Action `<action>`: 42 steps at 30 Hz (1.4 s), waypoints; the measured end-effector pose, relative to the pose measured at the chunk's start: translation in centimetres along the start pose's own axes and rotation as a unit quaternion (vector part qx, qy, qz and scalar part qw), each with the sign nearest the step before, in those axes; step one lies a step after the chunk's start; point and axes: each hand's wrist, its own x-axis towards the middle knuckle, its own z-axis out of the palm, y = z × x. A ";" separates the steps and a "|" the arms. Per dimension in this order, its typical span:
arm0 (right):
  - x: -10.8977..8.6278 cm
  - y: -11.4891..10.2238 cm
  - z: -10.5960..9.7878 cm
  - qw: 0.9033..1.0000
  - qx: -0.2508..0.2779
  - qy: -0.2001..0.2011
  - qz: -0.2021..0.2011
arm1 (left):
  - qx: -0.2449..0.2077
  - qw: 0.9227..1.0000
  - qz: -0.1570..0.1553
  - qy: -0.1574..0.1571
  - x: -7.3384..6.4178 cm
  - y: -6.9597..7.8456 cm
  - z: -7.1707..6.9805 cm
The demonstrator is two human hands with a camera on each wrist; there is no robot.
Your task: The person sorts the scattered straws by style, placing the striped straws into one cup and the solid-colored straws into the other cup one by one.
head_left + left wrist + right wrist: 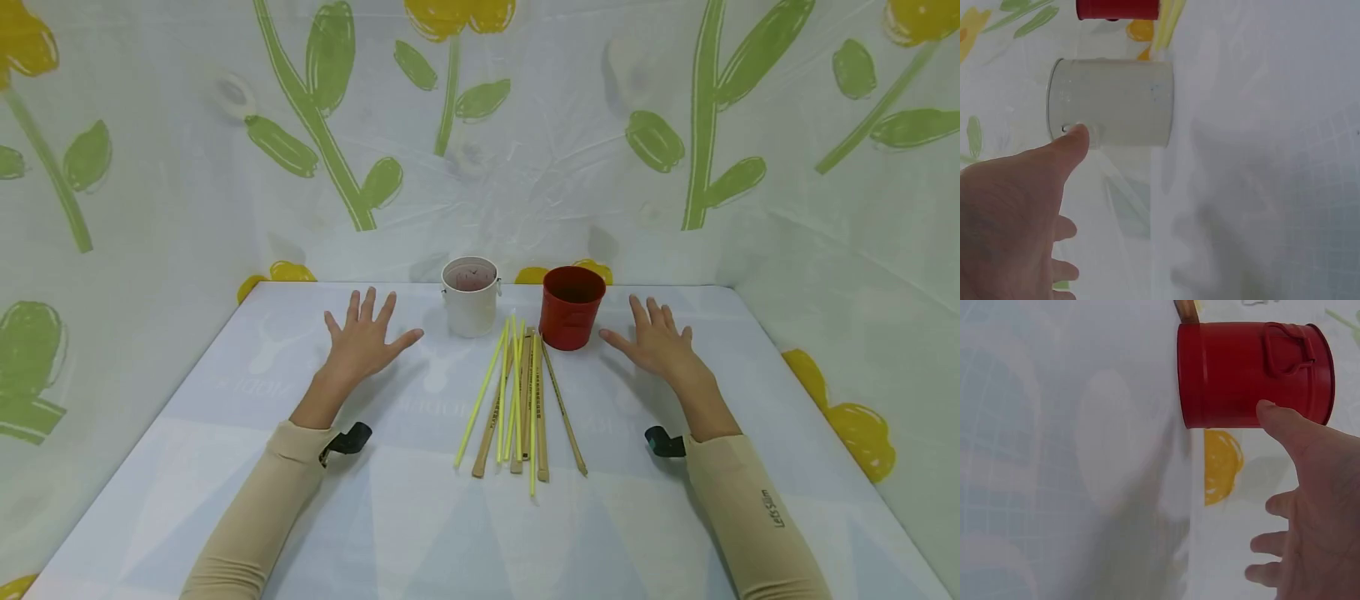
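My left hand (363, 340), fingers spread and holding nothing, hovers over the table left of a white metal bucket (471, 312). In the left wrist view its thumb overlaps the side of that bucket (1116, 103). On the other side, my right hand (660, 343) has its fingers spread too, with a red bucket (570, 312) nearest to it. The right wrist view shows the red bucket's wire handle (1288, 350) folded against its wall. Between the hands lie several yellow sticks (480, 400) and several tan paper-wrapped sticks (542, 417), fanned loosely in front of the buckets.
The pale blue and white table (420, 533) runs back to a fabric wall (525, 200) printed with yellow flowers and green leaves. Similar fabric hangs at both sides. Each sleeve carries a small black wrist camera (352, 437).
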 end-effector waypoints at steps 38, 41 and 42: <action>-4.2 -8.4 -2.0 0.985 0.091 -0.101 -0.109 | -0.247 0.963 0.079 0.074 3.0 5.5 -1.0; -4.0 -9.7 -1.6 0.982 0.094 -0.104 -0.125 | -0.258 0.960 0.077 0.074 3.5 6.0 -0.8; -3.9 -10.2 -1.5 0.981 0.095 -0.108 -0.127 | -0.264 0.959 0.076 0.074 3.6 6.2 -0.7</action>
